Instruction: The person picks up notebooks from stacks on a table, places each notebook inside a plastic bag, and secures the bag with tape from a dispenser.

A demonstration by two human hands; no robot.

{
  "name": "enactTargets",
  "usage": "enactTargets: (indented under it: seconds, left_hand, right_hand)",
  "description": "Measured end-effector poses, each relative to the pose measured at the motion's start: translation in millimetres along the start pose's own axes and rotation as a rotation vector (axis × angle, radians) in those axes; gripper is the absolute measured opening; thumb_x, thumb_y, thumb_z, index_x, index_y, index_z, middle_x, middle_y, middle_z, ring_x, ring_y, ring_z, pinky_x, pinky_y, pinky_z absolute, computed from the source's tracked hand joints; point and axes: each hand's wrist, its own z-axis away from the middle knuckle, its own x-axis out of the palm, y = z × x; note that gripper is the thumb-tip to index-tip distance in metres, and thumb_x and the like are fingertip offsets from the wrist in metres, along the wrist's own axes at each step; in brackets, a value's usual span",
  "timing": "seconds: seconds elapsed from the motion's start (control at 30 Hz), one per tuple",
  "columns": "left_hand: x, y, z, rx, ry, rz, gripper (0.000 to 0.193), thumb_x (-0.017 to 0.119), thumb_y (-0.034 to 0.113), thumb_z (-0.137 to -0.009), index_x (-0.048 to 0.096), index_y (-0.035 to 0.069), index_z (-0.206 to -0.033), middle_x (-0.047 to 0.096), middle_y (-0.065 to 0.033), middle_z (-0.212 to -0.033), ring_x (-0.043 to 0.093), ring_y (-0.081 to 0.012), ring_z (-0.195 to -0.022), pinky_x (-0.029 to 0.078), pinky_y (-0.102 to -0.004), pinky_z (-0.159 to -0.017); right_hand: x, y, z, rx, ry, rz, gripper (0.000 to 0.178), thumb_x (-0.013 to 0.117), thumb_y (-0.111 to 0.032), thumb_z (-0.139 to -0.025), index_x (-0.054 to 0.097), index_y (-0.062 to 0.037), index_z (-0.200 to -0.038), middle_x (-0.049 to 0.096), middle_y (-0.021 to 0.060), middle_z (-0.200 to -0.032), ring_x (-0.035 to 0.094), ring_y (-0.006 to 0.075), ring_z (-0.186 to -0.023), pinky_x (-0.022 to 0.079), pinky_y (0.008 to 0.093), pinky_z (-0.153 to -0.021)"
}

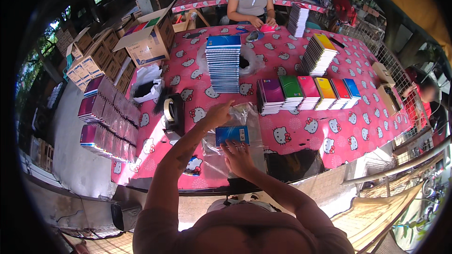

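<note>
A blue spiral notebook (pixel 231 135) lies flat in front of me on clear plastic wrap (pixel 255 129). My right hand (pixel 239 157) rests on the notebook's near edge, fingers stretched out and holding nothing. Just beyond the notebook's far left corner, my left hand (pixel 219 115) reaches over the plastic with its index finger extended; nothing shows in its grasp. Past that hand rises a tall stack of blue-covered notebooks (pixel 223 66). Several shorter notebook stacks (pixel 301 95) in purple, green, pink, yellow, red and blue stand in a row to the right.
A black device with a cream ring (pixel 169 110) stands left of my left forearm. Plastic-wrapped notebook bundles (pixel 109 115) line the left edge, near an open cardboard box (pixel 147 40). Across the pink patterned table (pixel 280 134), a person (pixel 252 2) handles a pink item.
</note>
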Motion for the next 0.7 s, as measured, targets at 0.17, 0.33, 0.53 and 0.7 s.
enactTargets:
  seconds: [0.17, 0.33, 0.53, 0.7]
  left_hand:
    - [2, 12, 44, 0.130, 0.094, -0.078, 0.033, 0.069, 0.017, -0.083, 0.065, 0.011, -0.114, 0.070, -0.0119, -0.083, 0.069, -0.0354, -0.078, 0.054, -0.0490, -0.071]
    - [35, 72, 90, -0.023, 0.235, -0.004, 0.012, 0.064, 0.010, -0.085, 0.065, 0.008, -0.097, 0.069, -0.0110, -0.094, 0.068, -0.0350, -0.078, 0.056, -0.0463, -0.066]
    - [52, 73, 106, -0.119, 0.337, 0.112, 0.017, 0.061, 0.009, -0.089, 0.066, 0.007, -0.105, 0.069, -0.0133, -0.103, 0.070, -0.0341, -0.078, 0.057, -0.0438, -0.063]
    - [5, 76, 97, -0.345, -0.106, 0.322, 0.034, 0.061, 0.010, -0.089, 0.065, 0.005, -0.123, 0.067, -0.0175, -0.117, 0.070, -0.0336, -0.098, 0.059, -0.0407, -0.077]
  right_hand:
    - [6, -4, -4, -0.009, 0.027, -0.052, 0.055, 0.072, -0.025, -0.077, 0.060, -0.0133, -0.129, 0.053, 0.0087, -0.133, 0.048, 0.0290, -0.124, 0.036, 0.0570, -0.105]
    - [8, 5, 3, 0.016, -0.118, 0.035, 0.057, 0.070, -0.030, -0.080, 0.059, -0.0120, -0.133, 0.051, 0.0141, -0.137, 0.045, 0.0313, -0.132, 0.032, 0.0643, -0.109]
    - [15, 9, 5, 0.020, -0.161, -0.075, 0.067, 0.066, -0.027, -0.083, 0.045, -0.0039, -0.142, 0.047, 0.0186, -0.140, 0.044, 0.0338, -0.136, 0.026, 0.0683, -0.111]
    - [20, 38, -2, 0.274, -0.066, -0.587, 0.067, 0.062, -0.014, -0.086, 0.029, 0.0008, -0.142, 0.033, 0.0201, -0.147, 0.046, 0.0357, -0.134, 0.035, 0.0587, -0.108]
